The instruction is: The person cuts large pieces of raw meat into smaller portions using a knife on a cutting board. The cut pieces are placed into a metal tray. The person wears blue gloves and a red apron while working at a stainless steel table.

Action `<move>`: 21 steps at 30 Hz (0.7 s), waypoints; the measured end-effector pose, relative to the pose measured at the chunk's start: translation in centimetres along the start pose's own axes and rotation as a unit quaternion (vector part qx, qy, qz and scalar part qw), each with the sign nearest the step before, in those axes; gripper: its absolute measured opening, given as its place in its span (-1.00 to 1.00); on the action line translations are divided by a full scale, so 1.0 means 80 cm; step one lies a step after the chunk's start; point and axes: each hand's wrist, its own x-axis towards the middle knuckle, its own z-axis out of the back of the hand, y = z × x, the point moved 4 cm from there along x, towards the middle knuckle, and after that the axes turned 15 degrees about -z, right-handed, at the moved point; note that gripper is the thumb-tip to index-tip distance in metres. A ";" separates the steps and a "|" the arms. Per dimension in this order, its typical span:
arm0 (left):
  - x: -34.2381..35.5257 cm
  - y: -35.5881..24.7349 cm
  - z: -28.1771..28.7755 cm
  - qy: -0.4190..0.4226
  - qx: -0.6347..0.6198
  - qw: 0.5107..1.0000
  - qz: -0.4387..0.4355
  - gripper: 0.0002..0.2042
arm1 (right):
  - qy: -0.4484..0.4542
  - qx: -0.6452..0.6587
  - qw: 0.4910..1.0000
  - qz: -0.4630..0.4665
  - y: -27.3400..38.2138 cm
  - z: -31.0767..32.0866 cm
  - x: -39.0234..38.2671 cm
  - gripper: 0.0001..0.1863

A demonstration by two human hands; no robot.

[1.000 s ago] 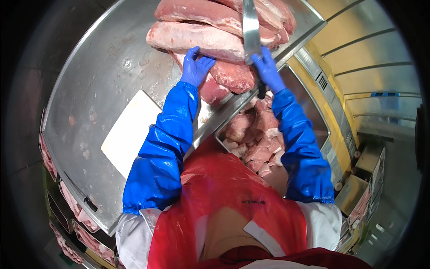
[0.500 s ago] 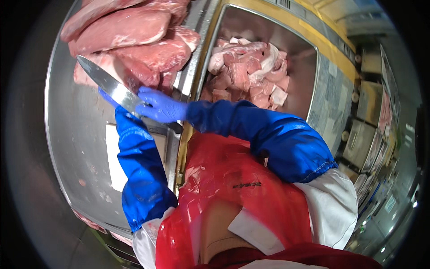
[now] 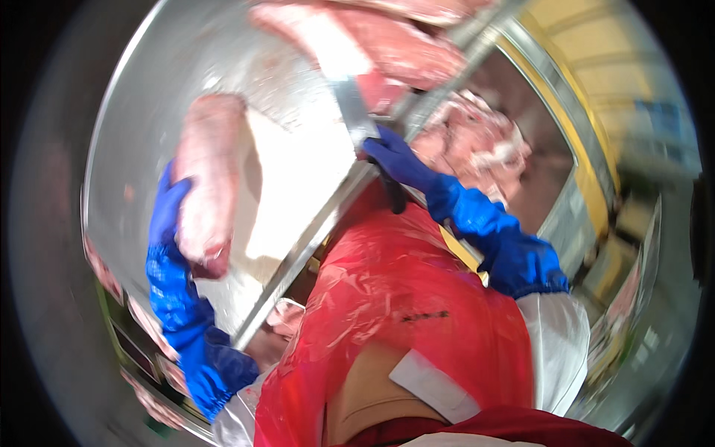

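A long pink slab of meat [image 3: 208, 175] lies lengthwise over the left part of the white cutting board [image 3: 298, 186], casting a shadow on it. My left hand [image 3: 167, 205], in a blue-violet glove, is closed on the slab's left side, the other fingers partly hidden beneath it. My right hand [image 3: 401, 158], gloved alike, grips a large knife [image 3: 350, 108] by its dark handle near the table's edge. The blade points away from me toward the meat pile and is smeared by motion. Apart from the slab, the knife touches nothing that I can make out.
Several large pieces of meat [image 3: 402, 48] lie at the far end of the steel table [image 3: 141, 127]. To the right, a deep steel bin [image 3: 547, 160] holds cut meat trimmings [image 3: 477, 141]. A metal rail [image 3: 279, 287] runs along the table's near edge.
My left hand has moved left and taken hold of a meat slab, now over the board. The knife stays in my right hand, farther right. The whole view has turned.
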 end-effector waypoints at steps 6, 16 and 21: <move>-0.126 0.188 -0.024 -0.017 0.582 0.788 -0.201 -0.47 | 0.015 -0.046 0.998 -0.051 -0.029 -0.136 0.023 -0.64; -0.198 0.214 0.039 -0.280 0.431 0.818 -0.259 -0.30 | -0.067 -0.321 0.945 -0.004 -0.035 -0.221 0.057 -0.76; -0.177 0.235 0.067 -0.081 0.504 0.859 -0.044 0.07 | -0.014 -0.486 0.864 0.131 -0.029 -0.319 0.007 -0.81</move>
